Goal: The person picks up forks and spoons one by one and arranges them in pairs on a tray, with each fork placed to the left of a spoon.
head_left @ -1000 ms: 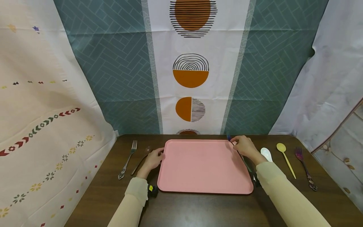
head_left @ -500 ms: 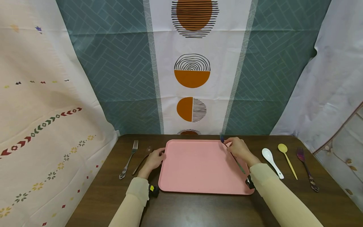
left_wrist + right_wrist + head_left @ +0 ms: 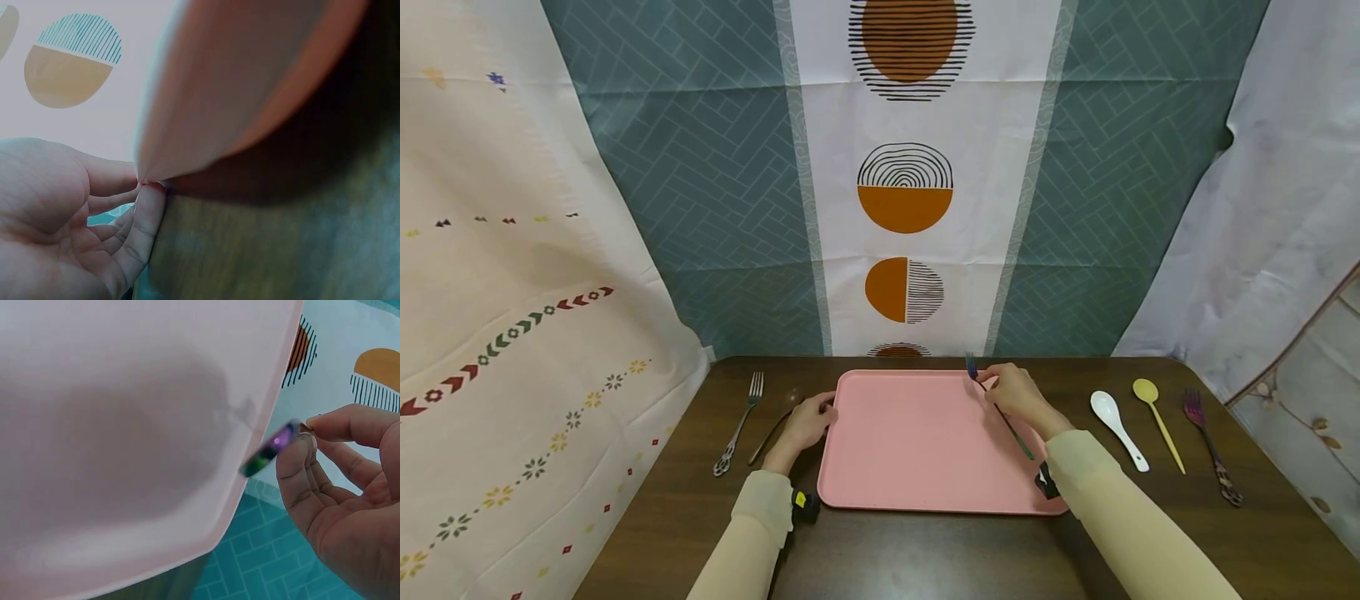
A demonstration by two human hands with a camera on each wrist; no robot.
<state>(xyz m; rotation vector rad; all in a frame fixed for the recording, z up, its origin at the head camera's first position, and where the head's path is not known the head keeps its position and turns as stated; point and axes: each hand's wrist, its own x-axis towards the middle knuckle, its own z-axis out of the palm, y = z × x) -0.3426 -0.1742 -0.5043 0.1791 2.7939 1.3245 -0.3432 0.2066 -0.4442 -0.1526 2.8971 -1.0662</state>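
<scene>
A pink tray point(image 3: 917, 442) lies on the dark wooden table. My left hand point(image 3: 807, 421) is at its left edge; in the left wrist view the thumb and forefinger of that hand point(image 3: 69, 212) pinch the tray's rim point(image 3: 187, 125). Between thumb and fingertips, my right hand point(image 3: 1017, 393) pinches an iridescent fork point(image 3: 1011, 429) by the handle, over the tray's right part. Its tines point to the far edge and its handle end toward me. In the right wrist view the shiny handle end point(image 3: 269, 450) sticks out from the fingers of the right hand point(image 3: 344, 481).
Left of the tray lie a silver fork point(image 3: 737, 425) and a brown spoon point(image 3: 772, 429), close to my left forearm. To the right are a white spoon point(image 3: 1117, 429), a yellow spoon point(image 3: 1159, 423) and a purple fork point(image 3: 1212, 450). Patterned cloth hangs behind the table.
My right hand has moved left with the iridescent fork, from the tray's right edge to farther in over the tray. My left hand has stayed at the left rim.
</scene>
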